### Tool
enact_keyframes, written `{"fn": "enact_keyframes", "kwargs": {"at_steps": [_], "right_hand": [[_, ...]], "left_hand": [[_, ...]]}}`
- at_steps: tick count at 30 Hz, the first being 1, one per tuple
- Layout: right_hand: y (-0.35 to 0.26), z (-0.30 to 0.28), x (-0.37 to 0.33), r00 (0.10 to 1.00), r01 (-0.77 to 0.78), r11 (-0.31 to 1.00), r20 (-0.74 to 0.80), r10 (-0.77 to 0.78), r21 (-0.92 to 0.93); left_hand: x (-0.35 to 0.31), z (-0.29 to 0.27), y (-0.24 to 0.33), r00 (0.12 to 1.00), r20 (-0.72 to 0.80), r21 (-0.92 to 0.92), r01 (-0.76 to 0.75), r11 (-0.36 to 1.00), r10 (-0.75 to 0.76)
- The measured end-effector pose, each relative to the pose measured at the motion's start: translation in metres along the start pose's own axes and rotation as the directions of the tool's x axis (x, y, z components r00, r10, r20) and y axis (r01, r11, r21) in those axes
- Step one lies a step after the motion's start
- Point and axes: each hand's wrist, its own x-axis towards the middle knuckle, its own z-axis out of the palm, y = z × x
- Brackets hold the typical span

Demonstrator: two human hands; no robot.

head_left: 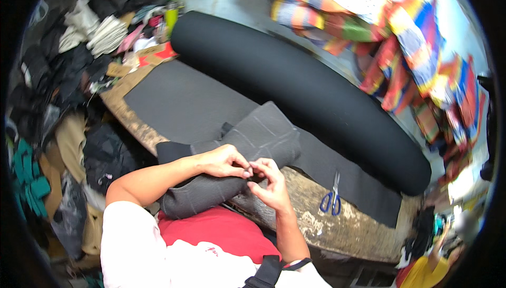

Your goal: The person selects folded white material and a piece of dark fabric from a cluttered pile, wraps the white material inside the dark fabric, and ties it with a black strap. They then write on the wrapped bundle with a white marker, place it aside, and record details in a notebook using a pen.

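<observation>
Two bare hands met just below the middle of the view, over a dark grey cloth point(269, 130) patterned with thin pale lines. The left hand point(225, 161), toward 7 o'clock, had its thumb and fingertips drawn in toward the other hand. The right hand point(270, 183), between 5 and 6 o'clock, was half curled, its thumb apart from its forefinger. Something small and dark showed at the fingertips, too small to make out, so whether either hand gripped it could not be told.

The cloth lay bunched and folded at the centre, one corner pointing toward 1 o'clock, its lower end reaching past the near edge of the wooden counter point(305, 190) toward 7 o'clock. Under it, a flat dark sheet point(184, 98) spread out toward 10 o'clock and toward 4 o'clock. A thick black roll point(300, 77) stretched along the far side from 11 o'clock to between 3 and 4 o'clock. Blue-handled scissors point(332, 198) lay between 4 and 5 o'clock, blades pointing away from the person.

Bright striped fabric point(414, 40) hung at 2 o'clock. Heaped dark cloths point(47, 72) filled 9 to 10 o'clock. Beyond 4 o'clock, another person in yellow point(428, 272) was partly visible.
</observation>
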Motion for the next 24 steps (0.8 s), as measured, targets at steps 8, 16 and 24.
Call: {"fn": "enact_keyframes", "kwargs": {"at_steps": [8,16,24], "right_hand": [[-0.003,0.01,0.005,0.984,0.165,0.938,-0.017,-0.178,-0.304],[-0.01,0.032,-0.011,0.97,0.105,0.887,-0.151,-0.192,-0.45],[-0.015,0.035,-0.005,0.92,0.287,0.631,0.025,-0.39,-0.721]], "left_hand": [[-0.004,-0.003,-0.017,0.992,0.053,-0.136,-0.11,0.985,0.118],[-0.009,0.002,-0.008,0.992,-0.111,-0.173,-0.084,0.981,0.065],[-0.013,0.003,-0.006,0.976,-0.2,-0.068,-0.101,0.993,0.086]]}}
